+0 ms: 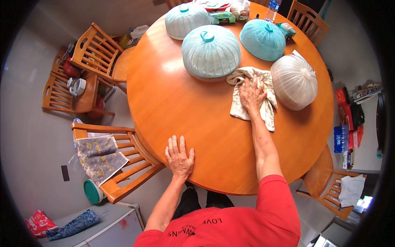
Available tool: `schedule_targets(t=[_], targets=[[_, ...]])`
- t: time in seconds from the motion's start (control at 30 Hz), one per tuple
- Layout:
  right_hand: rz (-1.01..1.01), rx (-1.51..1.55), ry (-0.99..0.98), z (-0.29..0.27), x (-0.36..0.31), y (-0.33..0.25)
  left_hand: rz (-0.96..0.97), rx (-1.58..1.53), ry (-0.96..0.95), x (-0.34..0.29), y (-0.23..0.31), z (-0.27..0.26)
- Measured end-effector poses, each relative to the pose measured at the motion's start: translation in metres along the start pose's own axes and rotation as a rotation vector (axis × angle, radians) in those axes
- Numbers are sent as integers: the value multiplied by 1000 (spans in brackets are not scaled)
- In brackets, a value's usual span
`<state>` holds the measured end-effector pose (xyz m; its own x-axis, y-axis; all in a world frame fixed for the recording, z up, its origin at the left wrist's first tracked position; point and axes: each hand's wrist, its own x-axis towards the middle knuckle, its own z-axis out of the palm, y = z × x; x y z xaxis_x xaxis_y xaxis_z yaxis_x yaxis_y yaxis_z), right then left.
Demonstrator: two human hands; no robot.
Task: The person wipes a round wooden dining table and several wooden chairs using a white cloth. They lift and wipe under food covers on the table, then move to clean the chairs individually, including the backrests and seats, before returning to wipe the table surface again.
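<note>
A round wooden table (177, 111) spreads out before me. My right hand (252, 95) lies flat, fingers outstretched, pressing a cream cloth (242, 108) onto the tabletop. Beside that cloth, on its right, stands a whitish mesh food cover (294, 82). Past it to the left is a large pale-blue food cover (210, 52) with a teal handle. At the near left edge my left hand (179, 158) rests on the bare wood, fingers apart, holding nothing.
Farther back stand a teal food cover (262, 39) and another pale-blue cover (187, 20). Tissue packs (222, 17) and a water bottle (273, 9) sit at the far edge. Wooden chairs surround the table; a grey towel (101, 158) hangs on the near-left chair.
</note>
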<state>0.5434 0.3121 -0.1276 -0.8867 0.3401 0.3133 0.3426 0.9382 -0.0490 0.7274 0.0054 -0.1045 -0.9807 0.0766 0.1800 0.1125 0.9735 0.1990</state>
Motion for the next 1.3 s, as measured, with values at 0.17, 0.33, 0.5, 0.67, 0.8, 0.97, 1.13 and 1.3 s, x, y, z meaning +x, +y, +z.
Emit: schedule_targets(t=[0.17, 0.33, 0.5, 0.67, 0.8, 0.97, 1.13, 1.3], targets=[[-150, 46, -89, -16, -40, -12, -15, -46, -24, 4, -2, 0], [-580, 238, -271, -73, -155, -46, 17, -167, 58, 0, -8, 2], [-930, 278, -218, -93, -198, -89, 64, -304, 188, -5, -17, 8], [-877, 372, -282, -68, -143, -156, 61, -270, 159, -9, -20, 15], [-824, 335, -190, -52, -91, -211, 42, -336, 145, -9, -18, 8], [-802, 251, -224, -28, -36, -271, -5, -381, 148, -9, -16, 5], [-881, 291, -238, -32, -30, -317, -34, -454, 177, -9, -15, 1], [-1279, 360, -223, -39, -99, -305, -36, -489, 269, -13, -16, 6]])
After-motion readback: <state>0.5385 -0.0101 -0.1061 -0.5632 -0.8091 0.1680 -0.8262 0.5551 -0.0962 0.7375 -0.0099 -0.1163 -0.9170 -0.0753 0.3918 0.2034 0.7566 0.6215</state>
